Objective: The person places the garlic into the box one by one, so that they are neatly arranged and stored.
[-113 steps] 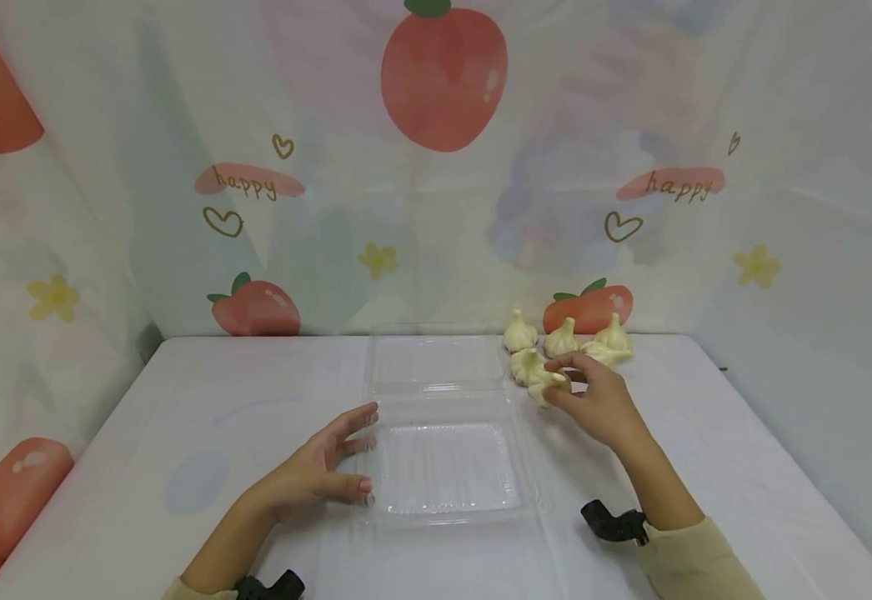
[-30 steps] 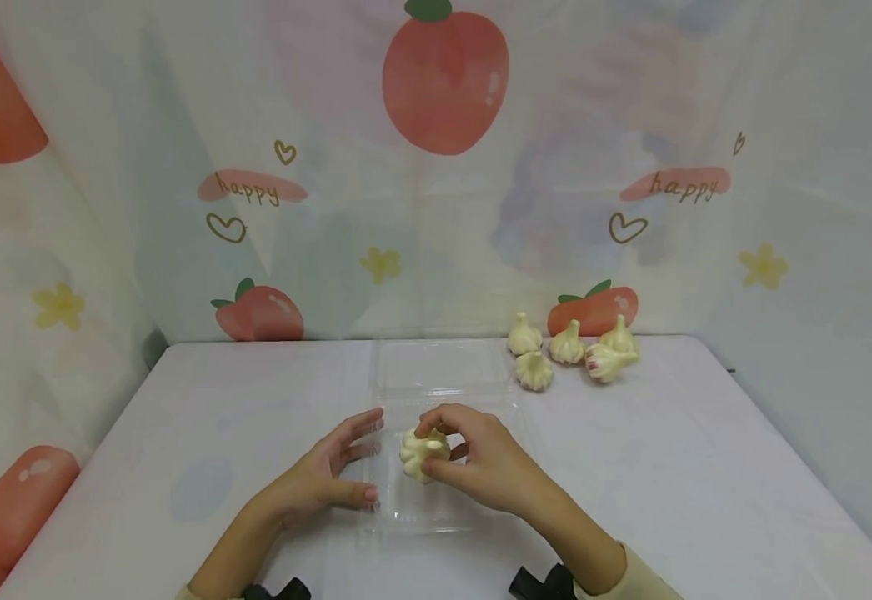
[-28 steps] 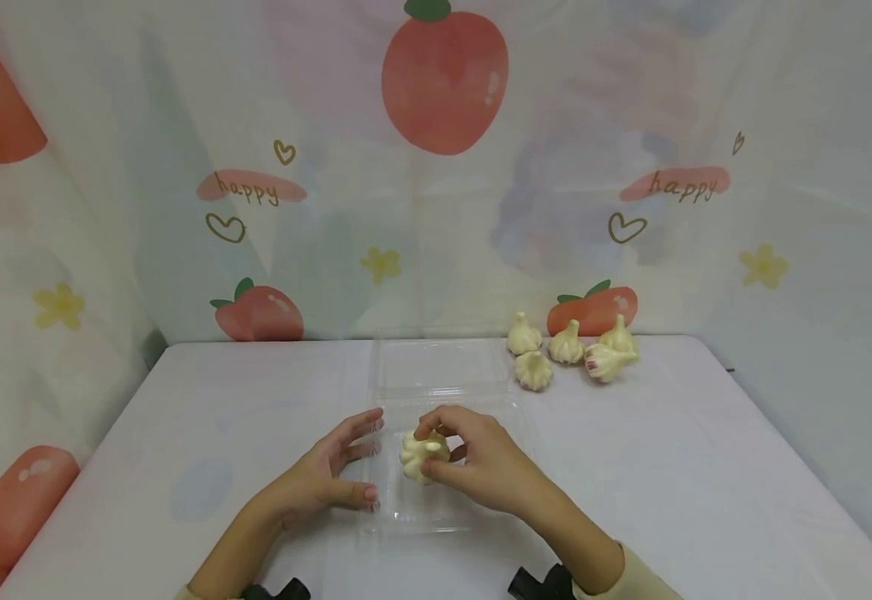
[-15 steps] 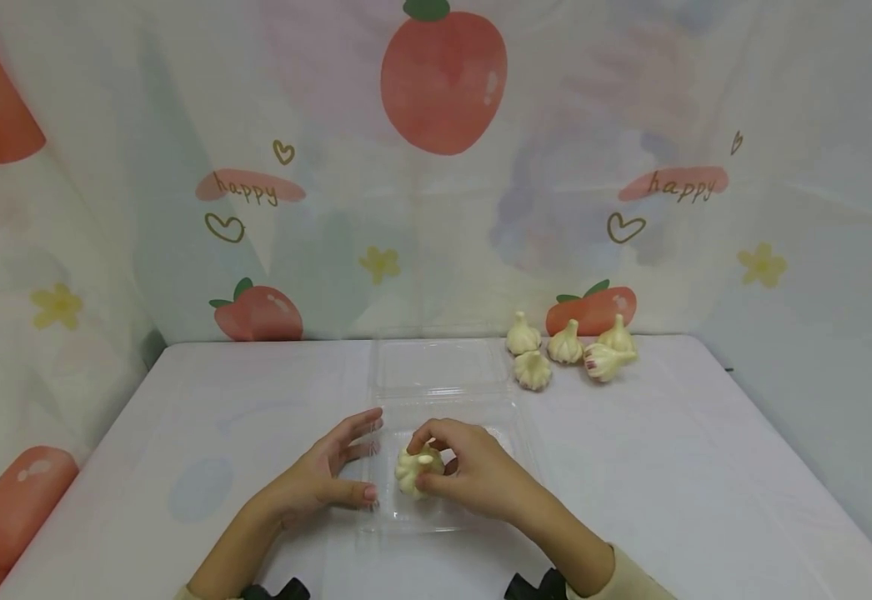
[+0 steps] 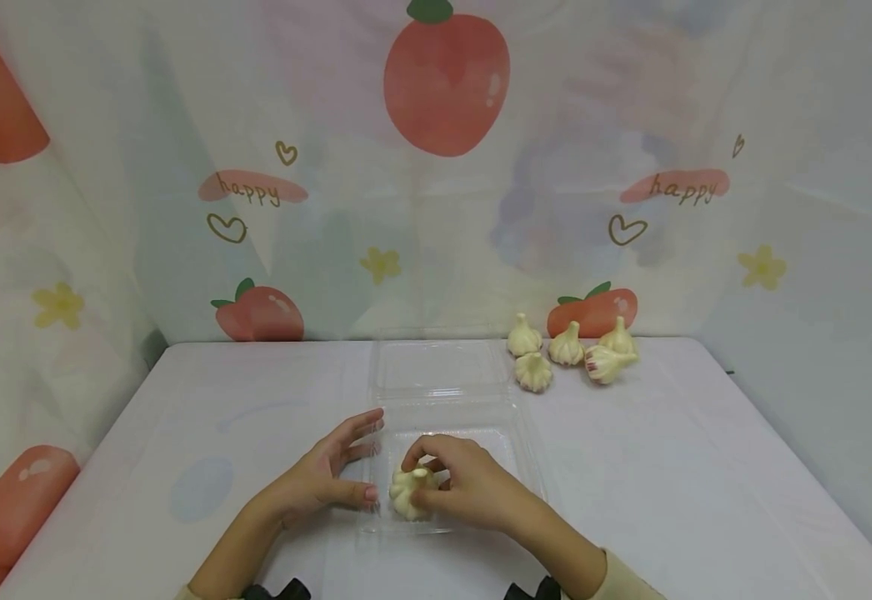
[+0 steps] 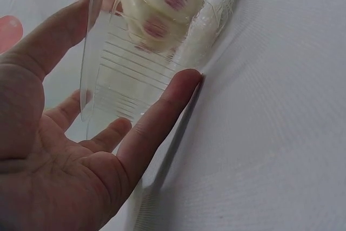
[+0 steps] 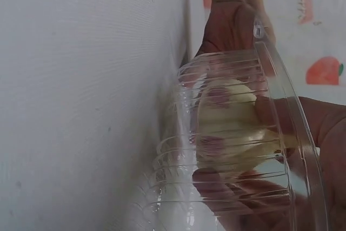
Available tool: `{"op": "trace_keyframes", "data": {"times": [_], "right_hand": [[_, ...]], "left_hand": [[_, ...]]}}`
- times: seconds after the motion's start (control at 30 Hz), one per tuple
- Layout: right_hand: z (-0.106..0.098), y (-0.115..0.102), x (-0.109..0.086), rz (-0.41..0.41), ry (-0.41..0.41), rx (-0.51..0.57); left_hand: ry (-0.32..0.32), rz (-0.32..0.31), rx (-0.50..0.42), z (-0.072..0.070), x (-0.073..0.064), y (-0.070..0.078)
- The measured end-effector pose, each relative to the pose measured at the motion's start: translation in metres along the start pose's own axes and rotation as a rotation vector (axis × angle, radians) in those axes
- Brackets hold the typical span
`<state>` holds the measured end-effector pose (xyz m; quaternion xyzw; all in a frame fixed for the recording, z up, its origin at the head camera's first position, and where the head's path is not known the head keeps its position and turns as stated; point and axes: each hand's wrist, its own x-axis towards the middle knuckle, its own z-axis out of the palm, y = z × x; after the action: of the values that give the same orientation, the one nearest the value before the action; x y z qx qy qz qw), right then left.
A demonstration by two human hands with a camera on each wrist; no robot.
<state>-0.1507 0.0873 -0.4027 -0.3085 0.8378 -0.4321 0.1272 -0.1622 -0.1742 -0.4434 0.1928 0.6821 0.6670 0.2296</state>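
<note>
Head view: the right hand [image 5: 473, 487] grips a garlic bulb [image 5: 406, 493] between thumb and fingers, its stem pointing up. The bulb is inside the clear box [image 5: 499, 442], towards the near left corner. The left hand [image 5: 331, 475] is at the box's left side, thumb and fingers spread wide and holding nothing. The open lid [image 5: 439, 367] lies flat behind the box. Just right of the lid, near the back edge of the tabletop [image 5: 654, 467], are five other bulbs [image 5: 533, 372]; one of them lies on its side. A printed backdrop [image 5: 436, 217] with red fruit, yellow flowers and "happy" rises behind. A black device [image 5: 280, 590] sits at the left wrist, another at the right.

Left wrist view: the left hand's thumb and fingers are wide apart about the ribbed wall of the box, the thumb low by the tabletop. Purple patches show on the garlic bulb through the plastic.

Right wrist view: the garlic bulb shows through the ribbed wall, the right hand's fingers around it. Whether it touches the box floor cannot be told. The left hand is beyond, at the far side.
</note>
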Motion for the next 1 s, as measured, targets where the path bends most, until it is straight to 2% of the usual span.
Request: {"op": "trace_keyframes", "data": {"times": [0.33, 0.67, 1.0], "right_hand": [[0.0059, 0.0036, 0.0010, -0.013, -0.031, -0.009], [0.0074, 0.0047, 0.0012, -0.029, -0.091, 0.048], [0.0068, 0.0035, -0.0001, -0.041, -0.090, -0.038]], "left_hand": [[0.007, -0.006, -0.010, 0.0016, 0.0003, 0.0004], [0.004, 0.000, -0.005, 0.0003, 0.0013, -0.0001], [0.000, 0.009, 0.000, 0.0000, 0.0001, -0.0015]]}}
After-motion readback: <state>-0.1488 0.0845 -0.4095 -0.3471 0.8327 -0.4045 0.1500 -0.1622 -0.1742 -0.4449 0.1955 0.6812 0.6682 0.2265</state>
